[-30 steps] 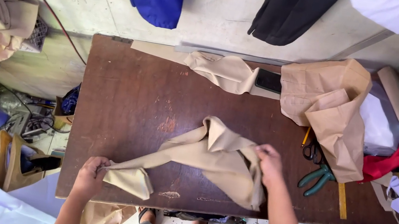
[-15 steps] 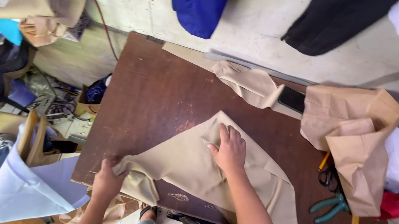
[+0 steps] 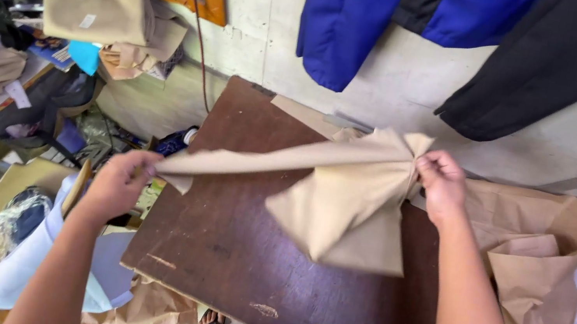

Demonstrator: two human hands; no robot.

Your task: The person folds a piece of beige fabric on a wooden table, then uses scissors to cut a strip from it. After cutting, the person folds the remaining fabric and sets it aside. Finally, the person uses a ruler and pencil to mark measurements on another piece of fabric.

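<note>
Overhead: tan cotton cloth piece (image 3: pixel 346 196) stretched taut above dark brown wooden counter (image 3: pixel 225 254), left hand (image 3: pixel 117 183) grip pinching one end off the left edge, right hand (image 3: pixel 443 183) grip bunching the other near the far edge.

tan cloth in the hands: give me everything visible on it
The tan cloth is a plain beige woven-looking piece, matte, no print visible. It is lifted above the dark brown table, stretched between both hands: the left hand pinches a narrow end, the right hand grips a bunched point where folds fan out. A broad flap hangs down from the taut edge. Whether its lowest corner touches the table is unclear.
</note>
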